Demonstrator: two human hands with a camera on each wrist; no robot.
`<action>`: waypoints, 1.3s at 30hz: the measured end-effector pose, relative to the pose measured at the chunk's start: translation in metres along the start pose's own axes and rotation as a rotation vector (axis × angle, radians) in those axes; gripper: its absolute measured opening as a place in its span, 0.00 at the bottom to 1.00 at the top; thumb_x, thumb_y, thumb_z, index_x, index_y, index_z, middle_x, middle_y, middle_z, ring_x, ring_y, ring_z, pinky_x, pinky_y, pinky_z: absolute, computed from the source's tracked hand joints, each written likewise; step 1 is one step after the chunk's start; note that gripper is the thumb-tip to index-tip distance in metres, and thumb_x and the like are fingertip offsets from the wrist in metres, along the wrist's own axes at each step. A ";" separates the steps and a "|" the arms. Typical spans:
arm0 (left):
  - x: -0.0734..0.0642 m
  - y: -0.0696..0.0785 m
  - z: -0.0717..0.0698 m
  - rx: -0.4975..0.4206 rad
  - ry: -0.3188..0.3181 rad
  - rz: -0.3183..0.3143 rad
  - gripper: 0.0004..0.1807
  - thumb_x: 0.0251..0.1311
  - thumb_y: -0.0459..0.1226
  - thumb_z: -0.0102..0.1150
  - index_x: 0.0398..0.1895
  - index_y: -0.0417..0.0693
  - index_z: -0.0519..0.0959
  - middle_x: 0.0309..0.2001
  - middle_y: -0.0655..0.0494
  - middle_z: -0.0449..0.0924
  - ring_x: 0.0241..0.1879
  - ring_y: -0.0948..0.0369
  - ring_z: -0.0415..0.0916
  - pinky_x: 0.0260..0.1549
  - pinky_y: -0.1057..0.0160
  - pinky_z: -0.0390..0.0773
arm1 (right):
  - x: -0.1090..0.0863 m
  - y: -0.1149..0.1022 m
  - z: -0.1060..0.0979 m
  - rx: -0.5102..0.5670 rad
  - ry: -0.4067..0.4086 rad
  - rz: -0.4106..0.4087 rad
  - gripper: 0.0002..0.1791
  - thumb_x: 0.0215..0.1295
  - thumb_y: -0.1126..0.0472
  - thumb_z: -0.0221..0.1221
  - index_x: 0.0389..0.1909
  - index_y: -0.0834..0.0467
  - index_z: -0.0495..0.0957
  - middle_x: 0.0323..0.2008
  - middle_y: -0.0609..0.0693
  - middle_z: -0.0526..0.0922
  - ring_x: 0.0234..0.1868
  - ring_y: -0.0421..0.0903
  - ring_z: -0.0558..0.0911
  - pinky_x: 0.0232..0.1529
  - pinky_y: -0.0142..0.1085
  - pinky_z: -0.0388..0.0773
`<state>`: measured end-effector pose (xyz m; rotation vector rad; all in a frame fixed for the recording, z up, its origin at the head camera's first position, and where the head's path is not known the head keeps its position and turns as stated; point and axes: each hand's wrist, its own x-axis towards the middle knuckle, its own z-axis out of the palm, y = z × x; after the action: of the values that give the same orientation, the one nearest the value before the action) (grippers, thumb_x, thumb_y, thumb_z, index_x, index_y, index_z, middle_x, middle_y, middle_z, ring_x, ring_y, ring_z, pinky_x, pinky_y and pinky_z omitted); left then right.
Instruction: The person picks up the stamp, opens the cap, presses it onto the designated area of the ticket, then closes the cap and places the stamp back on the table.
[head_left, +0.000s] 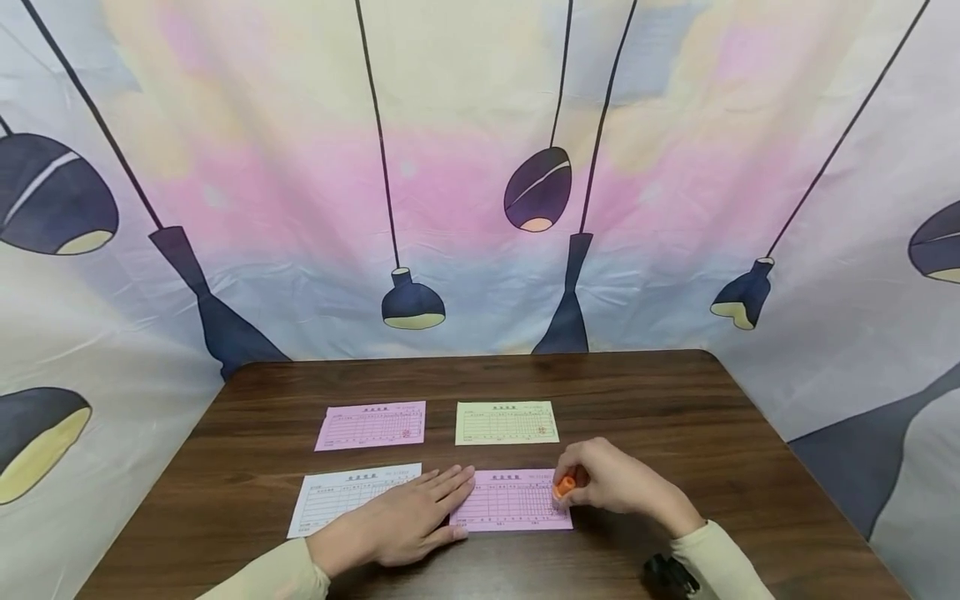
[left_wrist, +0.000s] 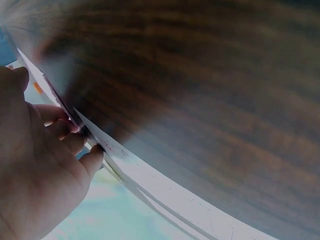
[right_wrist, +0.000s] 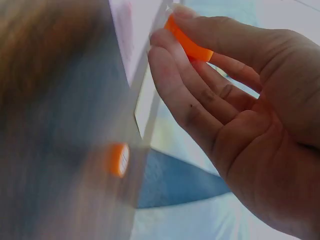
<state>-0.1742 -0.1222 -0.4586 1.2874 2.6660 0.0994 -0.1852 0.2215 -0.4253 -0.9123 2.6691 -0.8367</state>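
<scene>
My right hand (head_left: 603, 477) pinches a small orange stamp (head_left: 564, 486) between thumb and fingers, over the right end of the near pink form slip (head_left: 510, 504). In the right wrist view the orange stamp (right_wrist: 189, 42) shows between thumb and fingertips; its lower end is hidden. My left hand (head_left: 416, 517) lies with straight fingers across the left edge of that slip and the right part of a white form slip (head_left: 322, 504). In the left wrist view the left hand's fingers (left_wrist: 91, 162) stretch out at the edges of the slips.
Behind lie another pink slip (head_left: 367, 427) and a yellow slip (head_left: 495, 423), each with a red mark at lower right. An orange cap (right_wrist: 120, 160) with a white face is on the brown table (head_left: 637, 383). A black object (head_left: 667, 575) is at the right sleeve. Patterned cloth hangs behind.
</scene>
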 end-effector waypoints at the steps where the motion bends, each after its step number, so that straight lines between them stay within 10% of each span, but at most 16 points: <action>1: 0.000 0.000 0.000 0.003 0.001 0.000 0.39 0.82 0.61 0.34 0.84 0.47 0.57 0.85 0.53 0.54 0.84 0.53 0.55 0.81 0.48 0.63 | -0.002 0.002 -0.003 0.001 0.021 -0.004 0.06 0.60 0.61 0.76 0.34 0.49 0.88 0.32 0.38 0.84 0.31 0.28 0.75 0.31 0.26 0.77; 25: 0.005 -0.001 0.003 0.001 0.073 -0.001 0.38 0.82 0.61 0.33 0.82 0.48 0.62 0.83 0.51 0.59 0.81 0.51 0.61 0.77 0.45 0.69 | -0.029 0.047 -0.060 0.073 0.240 0.197 0.08 0.67 0.63 0.70 0.46 0.55 0.89 0.39 0.47 0.90 0.35 0.35 0.83 0.34 0.29 0.82; 39: 0.013 0.002 -0.023 0.018 0.163 0.026 0.34 0.82 0.55 0.42 0.79 0.45 0.66 0.80 0.47 0.65 0.77 0.50 0.69 0.74 0.46 0.73 | -0.043 0.069 -0.076 0.089 0.313 0.280 0.13 0.70 0.56 0.69 0.52 0.56 0.87 0.41 0.49 0.91 0.38 0.46 0.86 0.33 0.31 0.82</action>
<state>-0.1848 -0.1101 -0.4379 1.3757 2.7907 0.1928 -0.2130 0.3269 -0.4028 -0.3981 2.8964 -1.0944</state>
